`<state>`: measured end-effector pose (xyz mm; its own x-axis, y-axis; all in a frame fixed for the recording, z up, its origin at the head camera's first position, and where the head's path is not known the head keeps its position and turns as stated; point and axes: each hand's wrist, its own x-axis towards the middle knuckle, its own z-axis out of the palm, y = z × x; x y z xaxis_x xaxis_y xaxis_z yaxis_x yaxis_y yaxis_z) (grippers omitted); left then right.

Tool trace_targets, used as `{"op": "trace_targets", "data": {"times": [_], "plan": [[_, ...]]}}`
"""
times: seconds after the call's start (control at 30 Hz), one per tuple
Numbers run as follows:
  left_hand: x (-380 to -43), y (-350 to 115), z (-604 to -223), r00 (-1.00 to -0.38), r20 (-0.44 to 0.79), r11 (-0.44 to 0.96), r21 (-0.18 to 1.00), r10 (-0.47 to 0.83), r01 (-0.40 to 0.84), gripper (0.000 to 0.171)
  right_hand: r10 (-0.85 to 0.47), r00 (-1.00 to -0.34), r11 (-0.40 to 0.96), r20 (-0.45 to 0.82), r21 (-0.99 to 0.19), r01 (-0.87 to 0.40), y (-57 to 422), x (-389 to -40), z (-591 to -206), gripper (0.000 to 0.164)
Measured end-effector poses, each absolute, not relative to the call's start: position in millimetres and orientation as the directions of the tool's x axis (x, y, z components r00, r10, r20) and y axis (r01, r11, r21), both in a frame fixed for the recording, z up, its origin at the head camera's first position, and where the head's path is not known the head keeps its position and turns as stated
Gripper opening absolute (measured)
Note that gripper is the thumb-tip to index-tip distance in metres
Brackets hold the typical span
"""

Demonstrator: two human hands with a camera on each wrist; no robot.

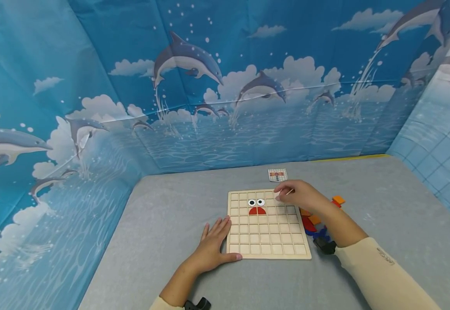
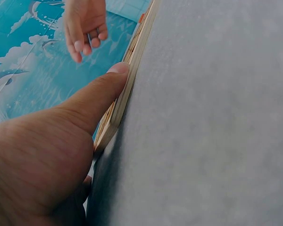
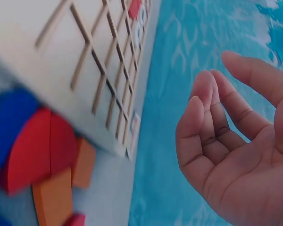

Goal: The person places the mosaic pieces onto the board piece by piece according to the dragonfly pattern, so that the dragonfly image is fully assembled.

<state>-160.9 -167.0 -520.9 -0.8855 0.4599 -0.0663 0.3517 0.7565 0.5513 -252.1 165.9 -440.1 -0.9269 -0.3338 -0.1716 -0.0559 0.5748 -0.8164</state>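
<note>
A wooden grid board (image 1: 271, 237) lies on the grey table. Two round eye pieces (image 1: 256, 202) sit in its upper left part, with two red quarter-round pieces (image 1: 257, 211) directly below. My left hand (image 1: 211, 252) rests at the board's near left corner, fingers spread along the left side and thumb on the front edge. Over the upper right of the board hovers my right hand (image 1: 300, 196). Its fingers are loosely bent, the thumb stands apart from them, and the right wrist view shows nothing between them.
Red (image 3: 42, 146), orange (image 3: 54, 197) and blue (image 3: 9, 122) pieces lie heaped along the board's right side, partly behind my right forearm. A small pattern card (image 1: 277, 175) lies beyond the far edge. A dolphin-print curtain (image 1: 225, 142) hangs behind the table.
</note>
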Motion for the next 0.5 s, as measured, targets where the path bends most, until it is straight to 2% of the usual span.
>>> {"op": "trace_targets", "data": {"times": [0.27, 0.5], "plan": [[-160.8, -167.1, -519.9, -0.886, -0.064, 0.757, 0.55, 0.459, 0.352, 0.106, -0.324, -0.93, 0.553, -0.17, -0.832, -0.04, 201.3, -244.7, -435.2, 0.041], [-161.0, -166.4, -519.6, -0.886, -0.067, 0.758, 0.55, 0.458, 0.35, 0.106, -0.258, -0.944, 0.607, -0.207, -0.795, 0.008, 223.2, -240.8, -442.4, 0.04]]}}
